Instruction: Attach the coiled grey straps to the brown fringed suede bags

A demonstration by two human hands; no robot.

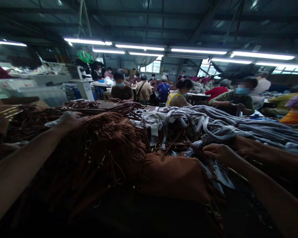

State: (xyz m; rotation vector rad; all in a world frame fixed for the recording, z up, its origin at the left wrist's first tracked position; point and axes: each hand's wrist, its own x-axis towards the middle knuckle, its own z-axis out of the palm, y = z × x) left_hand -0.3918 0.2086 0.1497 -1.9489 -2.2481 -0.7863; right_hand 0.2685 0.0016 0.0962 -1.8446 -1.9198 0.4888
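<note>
My left hand [71, 120] reaches over the far left of a pile, its fingers closed on the top edge of a brown fringed bag [111, 129]. Crumpled white wrapping [56, 121] lies against this hand. On the right, my right hand [219, 153] has its fingers curled in beside a brown strap and clear plastic [223, 177]; what is in them, if anything, is hidden. Between my arms, a smooth brown bag [175, 175] lies nearest me, with metal clasps at its lower corner. Dark shadow hides the front of the pile.
White-wrapped straps [213, 122] heap along the far side of the table, stretching right. Another brown bag [268, 152] lies beyond my right forearm. Co-workers sit across from me, one in a dark shirt [121, 92]. Plastic bins [39, 94] stand at far left.
</note>
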